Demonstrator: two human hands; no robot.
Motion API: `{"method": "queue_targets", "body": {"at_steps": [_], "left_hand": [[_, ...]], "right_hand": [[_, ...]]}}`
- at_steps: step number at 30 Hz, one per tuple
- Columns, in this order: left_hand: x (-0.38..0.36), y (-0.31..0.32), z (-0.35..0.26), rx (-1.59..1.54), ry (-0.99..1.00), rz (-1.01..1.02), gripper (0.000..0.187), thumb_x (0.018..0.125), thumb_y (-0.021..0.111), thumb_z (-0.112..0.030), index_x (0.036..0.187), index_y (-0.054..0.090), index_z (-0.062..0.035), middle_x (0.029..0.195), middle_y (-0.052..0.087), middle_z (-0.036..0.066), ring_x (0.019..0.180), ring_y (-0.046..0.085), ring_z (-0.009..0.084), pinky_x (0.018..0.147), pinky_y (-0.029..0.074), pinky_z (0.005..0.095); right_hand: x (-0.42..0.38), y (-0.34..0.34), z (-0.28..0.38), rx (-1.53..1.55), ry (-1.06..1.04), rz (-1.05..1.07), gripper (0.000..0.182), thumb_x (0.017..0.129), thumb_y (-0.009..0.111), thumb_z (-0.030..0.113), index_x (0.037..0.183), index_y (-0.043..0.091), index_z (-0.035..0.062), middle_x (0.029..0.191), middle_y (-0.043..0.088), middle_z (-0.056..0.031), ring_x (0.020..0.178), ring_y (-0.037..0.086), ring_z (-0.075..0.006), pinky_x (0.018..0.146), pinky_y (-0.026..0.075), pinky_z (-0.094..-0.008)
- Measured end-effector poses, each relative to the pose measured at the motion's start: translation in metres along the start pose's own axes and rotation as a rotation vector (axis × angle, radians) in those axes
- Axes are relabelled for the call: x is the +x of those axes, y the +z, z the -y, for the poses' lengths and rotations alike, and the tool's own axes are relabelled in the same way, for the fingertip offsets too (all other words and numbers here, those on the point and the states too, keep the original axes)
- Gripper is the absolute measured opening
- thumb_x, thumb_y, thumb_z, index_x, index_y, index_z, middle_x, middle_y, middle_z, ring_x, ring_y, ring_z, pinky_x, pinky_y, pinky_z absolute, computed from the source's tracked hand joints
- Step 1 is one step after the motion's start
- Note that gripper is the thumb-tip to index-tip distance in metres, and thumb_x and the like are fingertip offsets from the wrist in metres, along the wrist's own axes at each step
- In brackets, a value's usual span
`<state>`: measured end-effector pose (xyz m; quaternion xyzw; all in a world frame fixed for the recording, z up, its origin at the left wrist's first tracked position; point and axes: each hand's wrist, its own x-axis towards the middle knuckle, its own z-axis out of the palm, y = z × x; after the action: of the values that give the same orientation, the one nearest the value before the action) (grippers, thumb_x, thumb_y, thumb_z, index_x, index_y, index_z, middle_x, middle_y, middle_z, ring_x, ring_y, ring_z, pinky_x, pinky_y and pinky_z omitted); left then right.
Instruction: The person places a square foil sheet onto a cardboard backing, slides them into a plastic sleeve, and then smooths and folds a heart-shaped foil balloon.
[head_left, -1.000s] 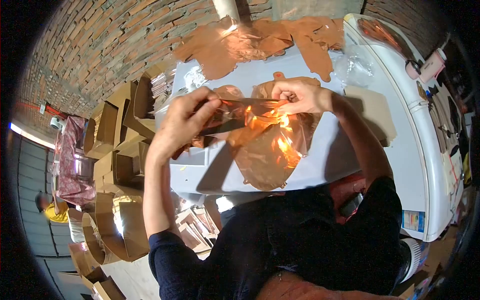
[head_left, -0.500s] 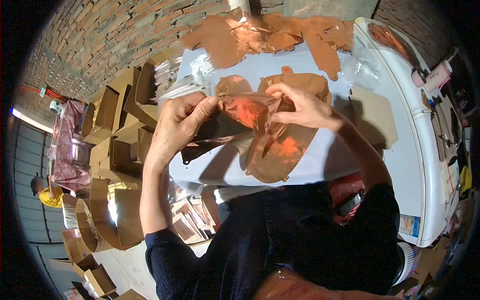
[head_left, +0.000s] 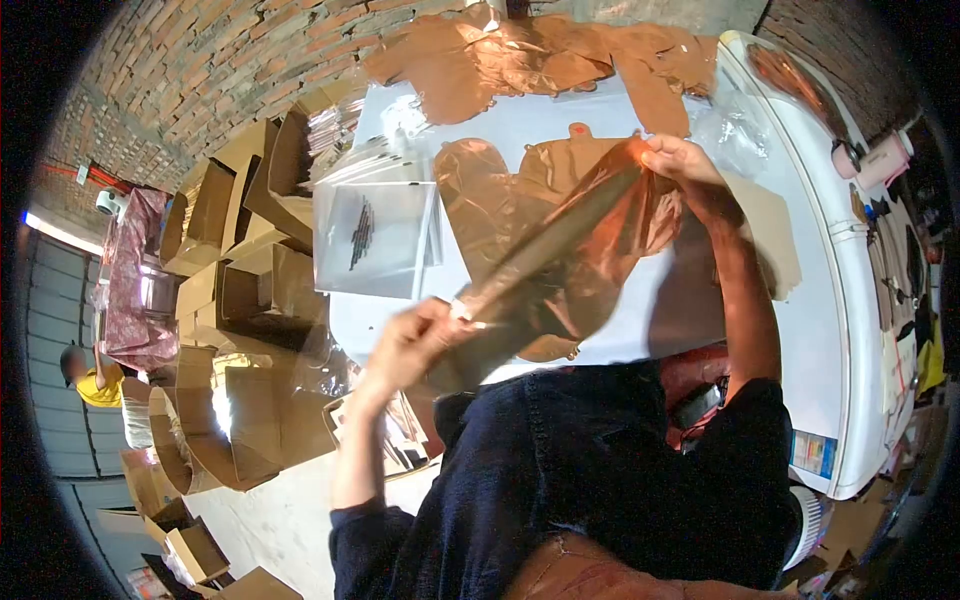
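Observation:
A shiny copper-coloured foil sheet [head_left: 560,240] is stretched at a slant between my two hands. My left hand [head_left: 415,340], slightly blurred, pinches its lower left end near the table's front edge. At the upper right, my right hand [head_left: 680,160] grips the other end with fingers closed. Beneath the sheet, another flat foil piece with rounded lobes [head_left: 470,185] lies on the white table [head_left: 390,312]. Left of it are clear plastic bags [head_left: 380,235] with dark print. The foil in my hands hides part of the piece below.
Crumpled copper foil pieces [head_left: 540,60] lie along the table's back. A clear plastic bundle [head_left: 730,135] and a beige sheet [head_left: 765,230] are at the right. Open cardboard boxes [head_left: 240,290] are stacked left. A person in yellow [head_left: 100,385] is at far left.
My hands have moved apart, the left down towards the table's front edge and the right up and rightward. The bunched foil is now stretched out, and the clear bags are uncovered.

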<state>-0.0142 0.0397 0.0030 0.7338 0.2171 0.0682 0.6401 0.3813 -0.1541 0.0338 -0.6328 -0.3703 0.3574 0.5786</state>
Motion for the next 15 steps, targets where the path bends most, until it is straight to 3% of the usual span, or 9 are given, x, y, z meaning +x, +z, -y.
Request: {"method": "queue_targets", "body": {"at_steps": [1, 2, 4, 6, 10, 11, 12, 14, 15], "left_hand": [[0.0, 0.012, 0.011, 0.102, -0.106, 0.032, 0.014, 0.101, 0.064, -0.017, 0.1, 0.066, -0.004, 0.081, 0.06, -0.005, 0.073, 0.053, 0.0042, 0.065, 0.044, 0.0212], [-0.001, 0.025, 0.016, -0.026, -0.236, 0.073, 0.016, 0.102, 0.063, -0.019, 0.104, 0.063, -0.0038, 0.084, 0.061, -0.004, 0.076, 0.052, 0.0046, 0.068, 0.044, 0.0214], [0.003, 0.051, 0.05, -0.056, -0.09, -0.005, 0.012, 0.101, 0.064, -0.014, 0.105, 0.062, -0.003, 0.082, 0.061, -0.003, 0.071, 0.053, 0.0055, 0.064, 0.044, 0.0216], [0.003, 0.066, 0.057, 0.013, -0.091, -0.043, 0.011, 0.1, 0.064, -0.01, 0.106, 0.06, -0.0014, 0.081, 0.061, -0.002, 0.069, 0.052, 0.0056, 0.063, 0.045, 0.0229], [0.003, 0.079, 0.053, 0.17, -0.104, -0.177, 0.015, 0.098, 0.066, -0.007, 0.109, 0.059, -0.0013, 0.081, 0.062, -0.001, 0.072, 0.055, 0.0055, 0.065, 0.046, 0.0236], [0.001, 0.079, 0.049, 0.171, -0.165, -0.201, 0.028, 0.092, 0.07, -0.009, 0.117, 0.058, -0.0017, 0.086, 0.073, 0.015, 0.079, 0.072, 0.0237, 0.071, 0.054, 0.0343], [0.001, 0.081, 0.067, 0.053, -0.11, -0.198, 0.028, 0.092, 0.07, -0.009, 0.116, 0.058, -0.0021, 0.086, 0.072, 0.013, 0.077, 0.07, 0.0207, 0.071, 0.054, 0.0337], [-0.005, 0.081, 0.066, 0.175, -0.113, -0.181, 0.026, 0.095, 0.068, -0.003, 0.118, 0.057, -0.0024, 0.084, 0.065, 0.001, 0.074, 0.059, 0.007, 0.066, 0.05, 0.0239], [-0.009, 0.081, 0.068, 0.131, -0.12, -0.194, 0.027, 0.095, 0.068, -0.002, 0.119, 0.057, -0.0023, 0.085, 0.065, 0.001, 0.074, 0.059, 0.007, 0.066, 0.05, 0.0239]], "right_hand": [[0.007, -0.002, -0.003, -0.075, -0.001, 0.015, 0.032, 0.097, 0.066, 0.032, 0.104, 0.065, 0.001, 0.095, 0.063, 0.0008, 0.086, 0.057, -0.008, 0.079, 0.047, -0.0261], [0.016, -0.006, -0.009, -0.149, 0.0, 0.032, 0.034, 0.097, 0.065, 0.034, 0.106, 0.065, 0.0005, 0.1, 0.064, 0.0006, 0.09, 0.059, -0.009, 0.083, 0.049, -0.0265], [0.053, -0.016, -0.036, -0.405, 0.018, 0.031, 0.032, 0.096, 0.063, 0.034, 0.101, 0.065, 0.0028, 0.091, 0.065, -0.001, 0.084, 0.06, -0.0109, 0.076, 0.05, -0.03], [0.081, -0.004, -0.04, -0.686, 0.061, -0.006, 0.03, 0.095, 0.062, 0.034, 0.1, 0.066, 0.0044, 0.087, 0.067, -0.0054, 0.08, 0.062, -0.0155, 0.074, 0.05, -0.0332], [0.137, 0.004, -0.067, -0.937, -0.198, 0.019, 0.03, 0.095, 0.055, 0.035, 0.102, 0.066, 0.0078, 0.089, 0.068, -0.0163, 0.084, 0.064, -0.0334, 0.076, 0.05, -0.0416], [0.15, 0.003, -0.069, -1.01, -0.227, 0.063, 0.031, 0.095, 0.053, 0.036, 0.103, 0.066, 0.0081, 0.091, 0.068, -0.0175, 0.085, 0.063, -0.037, 0.077, 0.05, -0.0436], [0.156, 0.006, -0.072, -1.078, -0.254, 0.114, 0.032, 0.096, 0.052, 0.036, 0.103, 0.066, 0.0083, 0.092, 0.068, -0.0187, 0.087, 0.063, -0.0407, 0.077, 0.049, -0.0456], [0.165, 0.012, -0.074, -1.104, -0.298, 0.11, 0.033, 0.097, 0.05, 0.037, 0.102, 0.065, 0.0077, 0.091, 0.067, -0.0183, 0.088, 0.062, -0.0413, 0.076, 0.048, -0.0468], [0.168, 0.012, -0.076, -1.117, -0.322, 0.102, 0.033, 0.098, 0.05, 0.037, 0.101, 0.064, 0.0074, 0.09, 0.067, -0.0181, 0.088, 0.062, -0.0416, 0.075, 0.048, -0.0474]]}}
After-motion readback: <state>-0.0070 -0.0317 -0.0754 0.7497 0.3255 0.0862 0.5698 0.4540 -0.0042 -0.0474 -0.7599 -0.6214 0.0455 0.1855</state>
